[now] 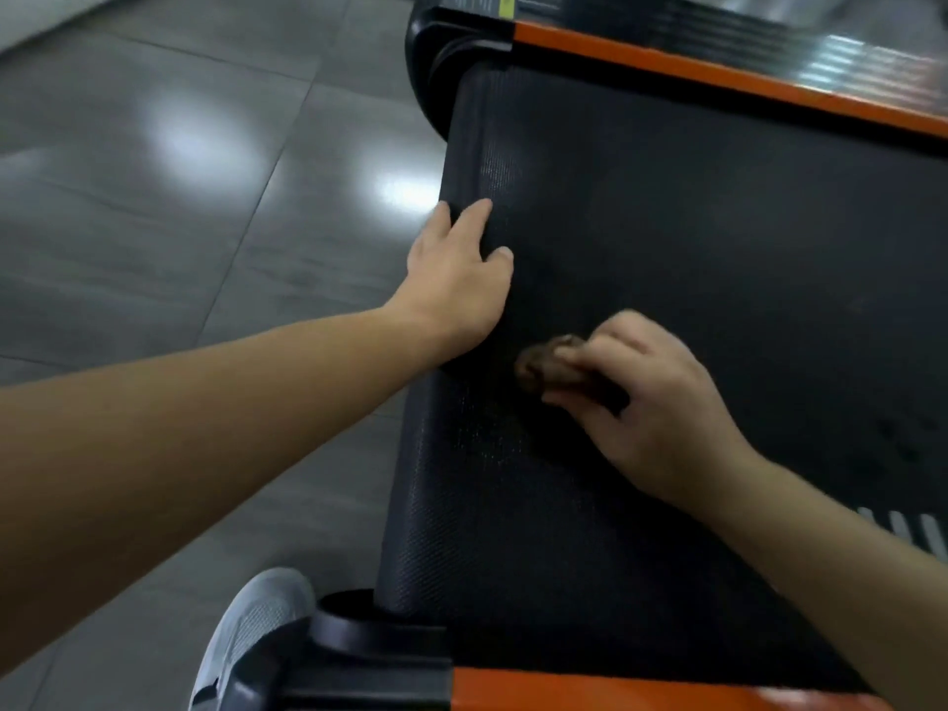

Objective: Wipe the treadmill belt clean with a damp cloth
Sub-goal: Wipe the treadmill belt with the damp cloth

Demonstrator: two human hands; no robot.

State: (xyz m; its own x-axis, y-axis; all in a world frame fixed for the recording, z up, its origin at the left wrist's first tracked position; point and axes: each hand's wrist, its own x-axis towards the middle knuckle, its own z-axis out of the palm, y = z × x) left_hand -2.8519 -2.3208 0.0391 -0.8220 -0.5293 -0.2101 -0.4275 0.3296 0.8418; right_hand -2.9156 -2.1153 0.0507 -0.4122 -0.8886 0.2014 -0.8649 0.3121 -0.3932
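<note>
The black textured treadmill belt point(692, 238) fills the right half of the view, its rounded rear end facing the floor on the left. My left hand point(456, 284) rests flat on that rounded end, fingers spread and straight over the edge. My right hand point(646, 402) holds a small bunched brown cloth point(544, 364) and presses it against the belt just right of my left hand. The cloth is slightly blurred. Most of the cloth is hidden under my fingers.
Orange side rails run along the belt at the top point(718, 69) and the bottom point(615, 690), with black end caps point(436, 48). Glossy grey floor tiles point(154, 171) lie to the left. A grey shoe point(251, 633) stands by the lower end cap.
</note>
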